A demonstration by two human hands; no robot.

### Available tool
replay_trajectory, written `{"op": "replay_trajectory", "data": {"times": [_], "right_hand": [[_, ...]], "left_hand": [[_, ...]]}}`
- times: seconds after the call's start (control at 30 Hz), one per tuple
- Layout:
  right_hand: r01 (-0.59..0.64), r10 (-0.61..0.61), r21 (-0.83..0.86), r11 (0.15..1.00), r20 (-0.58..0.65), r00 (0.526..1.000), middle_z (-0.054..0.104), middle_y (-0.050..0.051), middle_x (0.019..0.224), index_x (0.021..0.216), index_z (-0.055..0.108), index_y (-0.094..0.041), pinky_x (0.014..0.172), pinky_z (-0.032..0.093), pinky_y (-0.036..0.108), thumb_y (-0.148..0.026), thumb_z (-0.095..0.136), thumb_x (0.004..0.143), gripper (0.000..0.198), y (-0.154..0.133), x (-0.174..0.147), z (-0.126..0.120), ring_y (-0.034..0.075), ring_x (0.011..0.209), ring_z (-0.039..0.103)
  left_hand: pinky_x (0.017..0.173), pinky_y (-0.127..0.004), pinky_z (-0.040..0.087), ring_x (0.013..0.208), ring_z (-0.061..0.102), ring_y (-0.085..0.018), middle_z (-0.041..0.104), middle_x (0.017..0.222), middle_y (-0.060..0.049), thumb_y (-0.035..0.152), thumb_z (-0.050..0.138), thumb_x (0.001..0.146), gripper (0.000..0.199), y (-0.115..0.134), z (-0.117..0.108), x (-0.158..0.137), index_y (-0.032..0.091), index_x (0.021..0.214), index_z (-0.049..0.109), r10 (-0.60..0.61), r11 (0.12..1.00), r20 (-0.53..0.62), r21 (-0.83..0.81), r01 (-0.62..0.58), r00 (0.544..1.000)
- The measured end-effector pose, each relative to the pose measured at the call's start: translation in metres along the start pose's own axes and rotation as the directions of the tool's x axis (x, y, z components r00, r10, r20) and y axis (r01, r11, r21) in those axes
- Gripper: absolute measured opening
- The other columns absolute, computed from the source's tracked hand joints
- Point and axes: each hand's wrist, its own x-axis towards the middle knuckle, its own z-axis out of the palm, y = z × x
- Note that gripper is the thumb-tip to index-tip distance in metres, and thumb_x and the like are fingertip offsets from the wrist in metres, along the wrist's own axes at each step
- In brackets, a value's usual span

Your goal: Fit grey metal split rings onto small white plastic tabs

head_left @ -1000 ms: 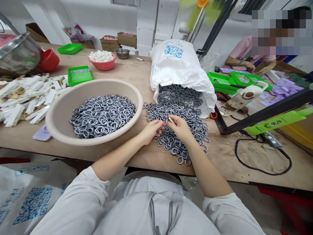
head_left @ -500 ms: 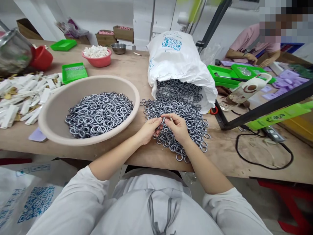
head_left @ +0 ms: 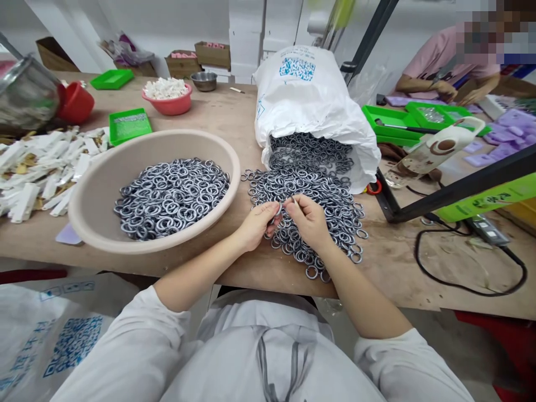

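My left hand (head_left: 257,226) pinches a grey ring (head_left: 278,209) between thumb and fingers, above the front of a heap of loose grey rings (head_left: 310,245). Close beside it, my right hand (head_left: 310,220) is closed with a thin, dark, pointed piece (head_left: 293,199) showing at its fingertips; its kind is too small to make out. The heap spills from a white sack (head_left: 310,106) lying on its side. To the left stands a beige basin (head_left: 96,167) holding many similar rings.
White and gold pieces (head_left: 46,167) lie piled at far left. Behind the basin are a green tray (head_left: 119,137) and a red bowl (head_left: 167,106). A black metal frame (head_left: 460,181), a bottle (head_left: 435,151) and a cable (head_left: 419,257) lie right. Another person (head_left: 452,72) sits beyond.
My right hand has turned slightly and its fingertips are a little farther from the ring in my left hand. The whole view has shifted slightly.
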Motion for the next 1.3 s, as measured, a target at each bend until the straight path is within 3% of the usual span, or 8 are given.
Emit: {"op": "replay_trajectory", "data": {"times": [0.13,0.33,0.5,0.63,0.73,0.8,1.07,1.3], "right_hand": [[0.176,-0.149,-0.272,0.946,0.117,0.982,0.057,0.002,0.069,0.073,0.062,-0.021,0.065,0.038,0.028,-0.046,0.049,0.095,0.036,-0.009,-0.006,-0.007,0.015,0.066,0.051],[0.195,-0.145,-0.297,0.935,0.180,0.973,0.052,0.000,0.064,0.068,0.058,-0.020,0.061,0.034,0.027,-0.049,0.045,0.097,0.042,-0.010,-0.009,-0.004,0.014,0.061,0.048],[-0.082,0.076,-0.327,0.942,-0.031,0.997,0.049,-0.001,0.056,0.063,0.054,-0.020,0.058,0.032,0.027,-0.057,0.038,0.097,0.052,0.015,0.013,-0.020,0.015,0.057,0.046],[-0.229,0.168,-0.643,0.730,-0.156,0.973,0.065,0.006,0.079,0.088,0.068,-0.019,0.062,0.033,0.028,-0.055,0.053,0.091,0.038,0.033,0.031,-0.036,0.020,0.070,0.056],[-0.222,0.191,-0.820,0.527,-0.141,0.972,0.066,0.013,0.100,0.101,0.071,-0.021,0.063,0.034,0.030,-0.048,0.061,0.087,0.032,0.037,0.035,-0.036,0.024,0.078,0.060],[-0.211,0.207,-0.855,0.474,-0.124,0.970,0.066,0.014,0.101,0.099,0.072,-0.021,0.062,0.034,0.031,-0.044,0.058,0.090,0.028,0.036,0.035,-0.033,0.024,0.077,0.060],[-0.278,0.245,-0.792,0.544,-0.167,0.955,0.066,0.013,0.097,0.095,0.074,-0.021,0.066,0.038,0.031,-0.042,0.054,0.091,0.030,0.034,0.031,-0.037,0.025,0.082,0.060],[-0.243,0.251,-0.809,0.536,-0.122,0.960,0.065,0.009,0.102,0.101,0.075,-0.024,0.066,0.037,0.029,-0.033,0.057,0.087,0.025,0.032,0.036,-0.028,0.022,0.086,0.060]], "left_hand": [[0.038,-0.017,0.029,0.041,0.035,-0.004,0.046,0.058,0.007,0.055,0.070,0.075,0.044,0.000,0.000,0.000,0.018,0.073,0.046,0.015,1.000,-0.038,-0.001,-0.015,0.999],[0.040,-0.017,0.029,0.042,0.033,-0.004,0.043,0.055,0.008,0.055,0.072,0.074,0.044,0.001,0.001,-0.004,0.019,0.074,0.047,0.008,1.000,-0.020,-0.003,-0.008,1.000],[0.043,-0.019,0.036,0.045,0.037,-0.005,0.045,0.056,0.005,0.059,0.068,0.077,0.048,0.004,0.003,-0.011,0.017,0.066,0.049,-0.007,0.998,0.211,0.059,-0.006,0.977],[0.045,-0.019,0.042,0.047,0.046,-0.005,0.054,0.064,0.002,0.053,0.073,0.074,0.042,0.009,-0.002,-0.007,0.014,0.070,0.056,0.001,1.000,0.116,0.015,-0.003,0.993],[0.046,-0.017,0.045,0.050,0.053,-0.006,0.060,0.069,0.002,0.039,0.075,0.076,0.031,0.011,-0.010,0.000,0.014,0.092,0.065,-0.030,0.999,0.015,-0.036,0.031,0.999],[0.046,-0.017,0.047,0.053,0.057,-0.007,0.062,0.072,0.001,0.028,0.069,0.081,0.027,0.012,-0.012,0.003,0.016,0.105,0.066,-0.064,0.996,-0.029,-0.070,0.062,0.998],[0.040,-0.019,0.047,0.052,0.057,-0.009,0.060,0.070,-0.003,0.022,0.048,0.090,0.021,0.016,-0.011,0.007,0.011,0.080,0.063,-0.267,0.945,-0.157,-0.234,0.226,0.951],[0.035,-0.013,0.019,0.043,0.037,-0.003,0.049,0.063,0.003,0.031,0.070,0.078,0.020,0.011,-0.010,0.006,0.014,0.076,0.059,-0.217,0.975,-0.141,-0.083,0.207,0.966]]}}
